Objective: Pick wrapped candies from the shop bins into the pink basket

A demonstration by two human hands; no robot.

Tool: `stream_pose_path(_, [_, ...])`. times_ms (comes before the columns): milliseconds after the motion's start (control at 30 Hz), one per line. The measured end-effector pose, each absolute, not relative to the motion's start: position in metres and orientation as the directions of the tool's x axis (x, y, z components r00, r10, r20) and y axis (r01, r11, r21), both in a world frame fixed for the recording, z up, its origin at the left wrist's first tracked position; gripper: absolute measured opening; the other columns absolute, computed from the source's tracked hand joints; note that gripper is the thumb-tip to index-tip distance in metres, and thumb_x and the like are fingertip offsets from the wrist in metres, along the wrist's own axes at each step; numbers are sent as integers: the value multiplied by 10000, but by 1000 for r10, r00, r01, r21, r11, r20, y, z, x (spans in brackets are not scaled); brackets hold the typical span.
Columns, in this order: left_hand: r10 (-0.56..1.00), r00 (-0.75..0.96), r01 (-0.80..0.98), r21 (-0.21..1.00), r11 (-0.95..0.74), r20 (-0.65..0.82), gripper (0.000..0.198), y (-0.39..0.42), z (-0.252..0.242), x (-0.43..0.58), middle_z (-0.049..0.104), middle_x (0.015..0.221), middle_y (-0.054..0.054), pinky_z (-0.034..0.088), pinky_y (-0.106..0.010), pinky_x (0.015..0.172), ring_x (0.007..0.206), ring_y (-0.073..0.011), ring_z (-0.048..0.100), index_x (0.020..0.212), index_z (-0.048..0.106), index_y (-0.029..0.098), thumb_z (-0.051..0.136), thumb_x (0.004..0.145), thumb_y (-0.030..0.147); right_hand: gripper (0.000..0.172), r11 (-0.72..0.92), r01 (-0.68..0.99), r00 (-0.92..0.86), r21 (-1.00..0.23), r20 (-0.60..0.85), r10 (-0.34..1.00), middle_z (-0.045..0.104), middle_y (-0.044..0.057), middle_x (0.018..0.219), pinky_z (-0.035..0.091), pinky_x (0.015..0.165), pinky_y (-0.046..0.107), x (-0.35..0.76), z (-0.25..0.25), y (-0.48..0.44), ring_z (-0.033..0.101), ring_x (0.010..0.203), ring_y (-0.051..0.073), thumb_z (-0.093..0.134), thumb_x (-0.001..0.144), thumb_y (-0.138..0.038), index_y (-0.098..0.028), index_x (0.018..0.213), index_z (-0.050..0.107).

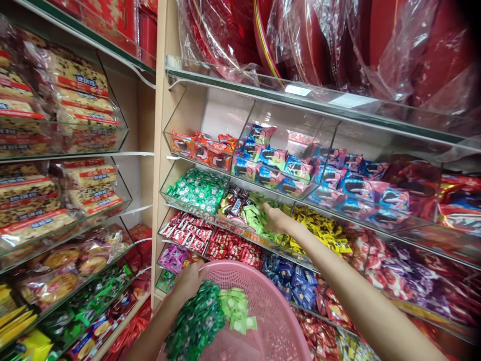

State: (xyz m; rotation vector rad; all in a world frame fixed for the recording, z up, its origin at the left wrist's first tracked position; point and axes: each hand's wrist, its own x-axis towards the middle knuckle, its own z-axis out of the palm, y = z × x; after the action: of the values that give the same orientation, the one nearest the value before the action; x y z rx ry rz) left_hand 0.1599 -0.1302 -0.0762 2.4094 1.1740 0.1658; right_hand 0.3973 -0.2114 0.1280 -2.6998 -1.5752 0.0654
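Pink basket [268, 306], mouth upward, left hand [189, 279] on its rim

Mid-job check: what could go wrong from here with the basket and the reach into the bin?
The pink basket could tip: the left hand grips its rim, and any other support is out of view.

Its dark green sweets and light green sweets lie side by side, so a tilt might mix them.

The right hand is among green packets beside a Snickers bar, so it might catch the wrong item.
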Motion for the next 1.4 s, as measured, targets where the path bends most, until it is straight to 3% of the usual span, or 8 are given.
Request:
stream_pose_path(267, [781, 617, 730, 435, -527, -90, 336, -131, -75, 160, 680, 970, -81, 430, -281, 711, 940, -233, 630, 1030, 568, 211, 320, 905, 400, 666, -421, 904, 424, 73, -27, 905, 548, 197, 1177, 386, 795, 262, 395, 127, -216, 531, 1092, 237, 616, 699, -60, -131, 1292, 322])
stream_pose_path(667, [778, 620, 728, 444, -523, -99, 326, -133, -74, 158, 679, 955, -78, 407, -257, 677, 916, -220, 632, 1011, 573, 211, 331, 907, 403, 400, -395, 901, 382, 178, 108, 918, 612, 136, 1049, 376, 762, 265, 392, 131, -228, 562, 1013, 234, 487, 753, -38, -148, 1137, 478])
stream_pose_path(767, [780, 616, 734, 437, -519, -108, 311, -136, -70, 157, 674, 976, -75, 405, -254, 686, 934, -219, 625, 1013, 568, 209, 334, 908, 386, 387, -374, 920, 345, 122, 205, 916, 600, 123, 1073, 376, 771, 268, 383, 144, -238, 560, 991, 228, 490, 762, -56, -157, 1136, 486])
stream_pose_path(900, [776, 621, 735, 424, -528, -109, 323, -138, -68, 158, 670, 985, -84, 409, -270, 705, 948, -230, 620, 1033, 563, 204, 322, 913, 383, 364, -221, 968, 243, -121, 216, 946, 612, 52, 1012, 392, 770, 260, 353, 149, -258, 566, 905, 185, 522, 798, -153, -208, 1155, 480])
stream_pose_path(1033, [775, 622, 732, 434, -525, -111, 330, -138, -71, 160, 672, 973, -78, 402, -259, 692, 944, -224, 621, 1046, 555, 203, 338, 905, 407, 289, 47, 933, 10, -357, 156, 988, 615, 30, 1001, 405, 758, 259, 318, 103, -270, 561, 879, 163, 504, 811, -169, -221, 1095, 513])
stream_pose_path(1133, [771, 628, 727, 436, -530, -110, 328, -140, -72, 160, 675, 931, -72, 393, -248, 656, 902, -217, 630, 1032, 553, 204, 338, 902, 415, 268, 83, 901, -55, -426, 78, 995, 614, 11, 902, 405, 685, 245, 309, 45, -269, 557, 807, 154, 494, 777, -109, -209, 1025, 517])
stream_pose_path(1233, [767, 634, 721, 436, -539, -99, 327, -142, -73, 159, 676, 917, -74, 394, -251, 641, 864, -214, 636, 1005, 556, 206, 327, 904, 416, 251, -1, 927, -2, -375, -7, 1000, 610, 13, 891, 405, 678, 249, 313, -4, -265, 551, 783, 155, 490, 744, -75, -195, 964, 504])
stream_pose_path(1400, [762, 640, 722, 413, -555, -97, 334, -142, -75, 157, 678, 932, -91, 420, -286, 691, 906, -242, 634, 1010, 555, 197, 318, 906, 408, 206, -31, 977, 19, -213, -59, 998, 596, 89, 1045, 412, 805, 292, 315, -38, -265, 545, 961, 193, 390, 835, -99, -175, 974, 522])
